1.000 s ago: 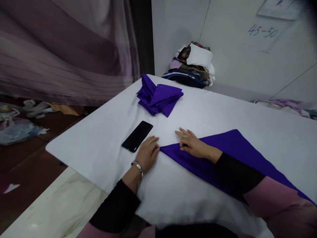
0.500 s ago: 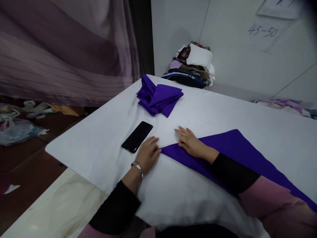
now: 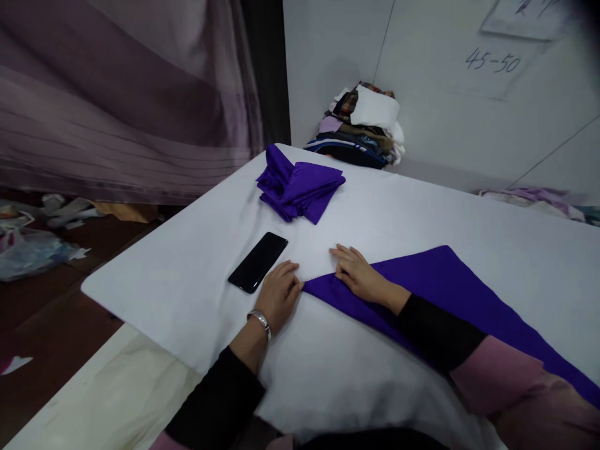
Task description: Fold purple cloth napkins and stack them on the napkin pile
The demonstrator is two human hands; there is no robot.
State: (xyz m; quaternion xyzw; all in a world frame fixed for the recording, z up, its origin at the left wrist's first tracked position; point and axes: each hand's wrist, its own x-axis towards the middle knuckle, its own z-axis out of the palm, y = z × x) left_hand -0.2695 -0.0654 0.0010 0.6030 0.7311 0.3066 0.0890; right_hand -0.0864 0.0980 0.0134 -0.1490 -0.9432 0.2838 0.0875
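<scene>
A long piece of purple fabric (image 3: 435, 281) lies flat on the white-covered table (image 3: 187, 250), narrowing to a point at its left end. My left hand (image 3: 280, 292), with a silver bangle at the wrist, pinches that pointed tip between thumb and fingers. Farther right along the upper edge, my right hand (image 3: 359, 275) has its thumb and index finger closed on the fabric, while its other fingers stretch out over the table. Part of the fabric is hidden under my right forearm. Just left of my left hand lies a black phone (image 3: 257, 262).
A crumpled bundle of purple fabric (image 3: 302, 190) sits near the table's far corner. Behind it, a stack of folded clothes (image 3: 360, 128) rests against the wall. A mauve curtain (image 3: 117, 94) hangs at the left, and a plastic bag (image 3: 32, 253) lies on the floor.
The whole view has shifted slightly. Both hands keep nearly the same places on the purple fabric, with only slight finger movement.
</scene>
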